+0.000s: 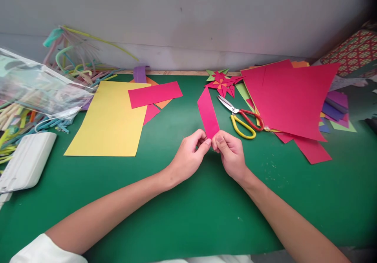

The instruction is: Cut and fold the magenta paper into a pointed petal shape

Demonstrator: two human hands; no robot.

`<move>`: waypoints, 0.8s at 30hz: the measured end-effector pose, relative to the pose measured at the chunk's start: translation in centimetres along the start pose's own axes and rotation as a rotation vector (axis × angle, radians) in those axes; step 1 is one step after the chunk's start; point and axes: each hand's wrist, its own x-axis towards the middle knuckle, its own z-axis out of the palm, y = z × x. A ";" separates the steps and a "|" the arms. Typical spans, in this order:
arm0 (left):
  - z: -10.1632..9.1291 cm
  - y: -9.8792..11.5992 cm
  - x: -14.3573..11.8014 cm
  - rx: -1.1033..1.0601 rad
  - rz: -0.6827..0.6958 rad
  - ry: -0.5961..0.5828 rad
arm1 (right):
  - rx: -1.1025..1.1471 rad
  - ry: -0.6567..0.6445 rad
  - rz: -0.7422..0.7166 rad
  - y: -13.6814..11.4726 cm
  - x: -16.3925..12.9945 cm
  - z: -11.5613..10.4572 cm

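Note:
Between my two hands stands a narrow strip of red paper [208, 113], its far end slanted to a point. My left hand [191, 153] pinches the strip's near end from the left, thumb on top. At the same end my right hand [231, 153] grips it from the right, fingers curled under and hidden. Just beyond the strip lies a layered paper star [221, 84] in red, orange and green. Scissors [240, 115] with one red and one yellow handle rest right of the strip, blades slightly apart.
Yellow paper [107, 121] lies to the left, with a red paper strip [156, 94] across its corner. A stack of red sheets [290, 98] is at the right. Pipe cleaners [85, 68], a clear plastic bag [38, 84] and a white device [28, 160] crowd the left edge.

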 end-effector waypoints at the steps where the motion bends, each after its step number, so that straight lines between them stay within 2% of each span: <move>1: 0.1 -0.1 0.0 -0.009 0.000 0.009 | -0.009 0.000 -0.001 0.0 0.0 0.0; 9: 0.4 -0.3 -0.2 -0.099 -0.041 0.070 | -0.036 0.004 0.011 -0.2 -0.2 0.5; 13: 0.6 -0.7 -0.2 -0.242 -0.091 0.044 | -0.031 -0.008 0.013 -0.2 -0.2 0.4; 15: 0.5 -0.9 0.1 -0.324 -0.109 0.043 | -0.061 -0.054 0.014 -0.3 -0.3 0.5; 17: 0.2 -1.0 0.7 -0.394 -0.104 0.092 | -0.098 -0.126 0.022 -0.4 -0.5 0.8; 20: -1.1 -0.7 2.0 -0.417 -0.048 0.264 | -0.119 -0.233 0.039 -0.3 -1.0 1.3; 22: -2.4 -0.2 2.8 -0.350 0.033 0.345 | -0.111 -0.275 0.039 -0.3 -1.2 1.5; 24: -3.7 0.3 3.4 -0.256 0.120 0.370 | -0.106 -0.285 0.038 -0.2 -1.3 1.6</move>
